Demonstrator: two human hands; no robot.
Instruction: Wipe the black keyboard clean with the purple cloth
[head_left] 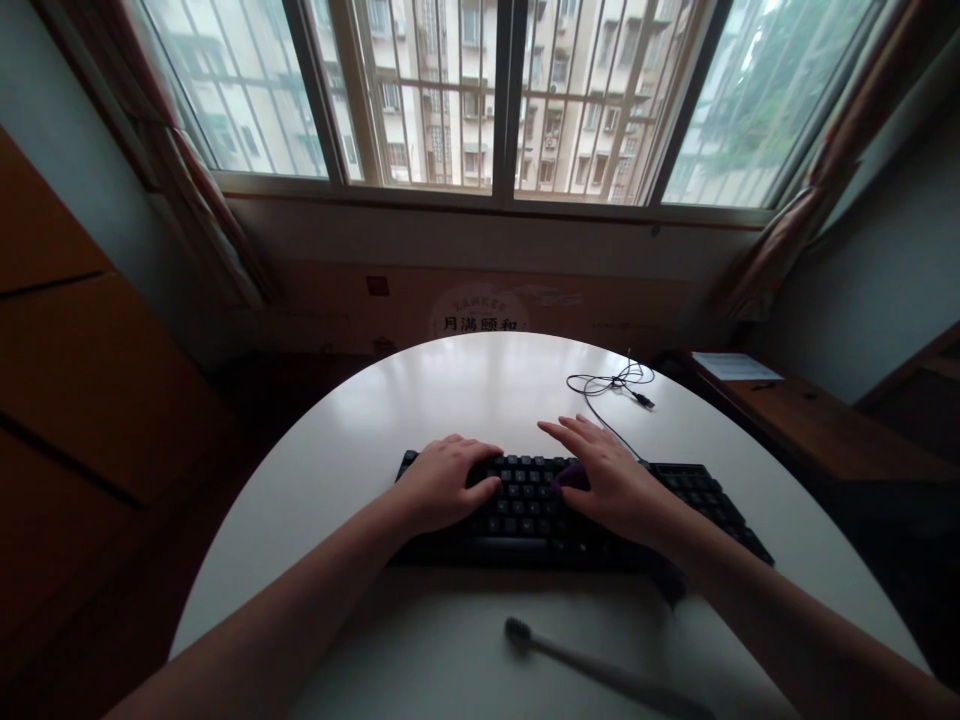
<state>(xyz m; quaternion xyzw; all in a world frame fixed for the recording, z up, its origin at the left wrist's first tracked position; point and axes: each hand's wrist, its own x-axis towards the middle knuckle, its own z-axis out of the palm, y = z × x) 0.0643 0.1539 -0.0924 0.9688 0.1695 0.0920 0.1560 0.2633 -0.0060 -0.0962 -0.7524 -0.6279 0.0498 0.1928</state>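
A black keyboard (525, 510) lies across a round white table (292, 470). My left hand (446, 480) is on its left part, fingers along the far edge and thumb over the keys, gripping it. My right hand (611, 480) is over the keys right of the middle. Its fingers stretch forward, slightly raised, while thumb and palm close around a dark purple thing (574, 476); most of that thing is hidden. On the near side of the table, a toothbrush (592, 665) lies with its dark bristles toward the left.
Beyond the keyboard, its thin black cable (615, 380) is loosely coiled, with the USB plug showing. A small dark item (667, 580) sits under my right forearm, too shaded to name. To the right stands a brown desk (795, 425) bearing papers (737, 366). A barred window is ahead.
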